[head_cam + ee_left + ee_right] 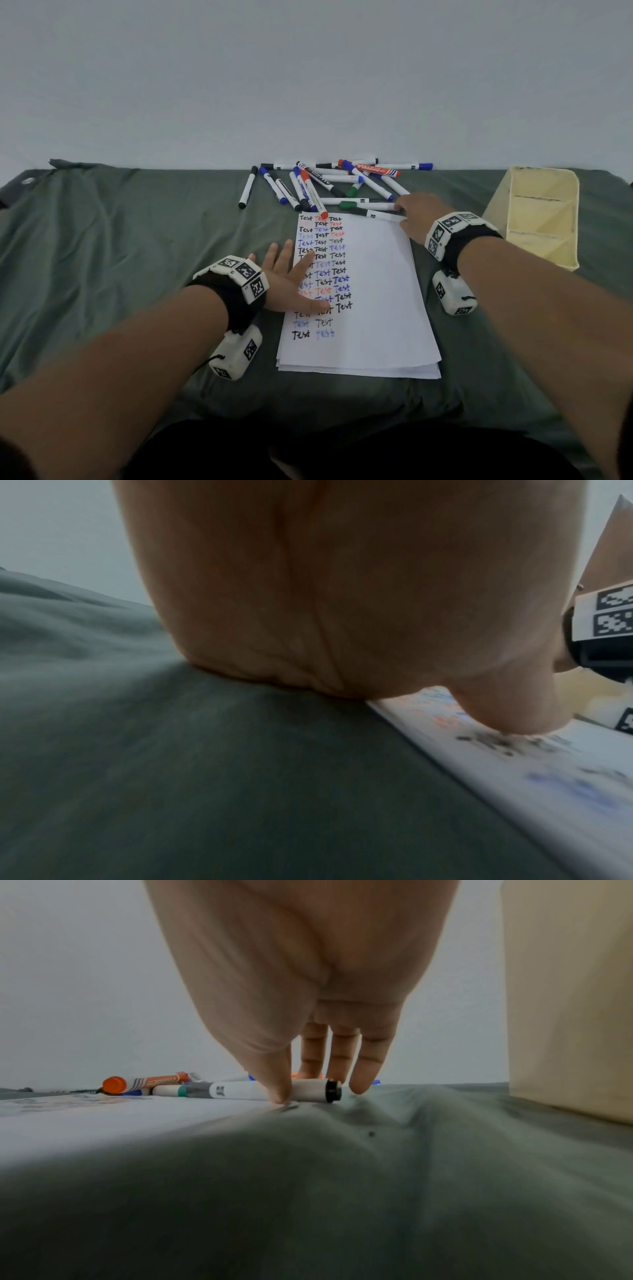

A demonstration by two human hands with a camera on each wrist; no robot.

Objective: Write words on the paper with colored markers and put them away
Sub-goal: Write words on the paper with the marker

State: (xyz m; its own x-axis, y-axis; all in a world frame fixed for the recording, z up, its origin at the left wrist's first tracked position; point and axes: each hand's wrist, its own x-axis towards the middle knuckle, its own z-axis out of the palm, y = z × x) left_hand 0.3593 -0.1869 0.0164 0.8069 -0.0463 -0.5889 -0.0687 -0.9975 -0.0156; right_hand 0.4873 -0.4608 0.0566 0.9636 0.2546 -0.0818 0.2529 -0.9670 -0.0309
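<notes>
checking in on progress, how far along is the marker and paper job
Writing looks well along: the paper carries rows of "Test" in black, blue and red. In hand: the right hand pinches a marker at the paper's top edge, while the left hand presses the sheet flat. Left: the marker pile is loose and the cream organizer looks empty.

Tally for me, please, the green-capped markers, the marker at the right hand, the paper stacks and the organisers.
Green-capped markers: 2 (one in the pile, one nearer the paper)
Marker pinched by the right hand: 1
Paper stack: 1
Cream organiser: 1
Total: 5
</notes>
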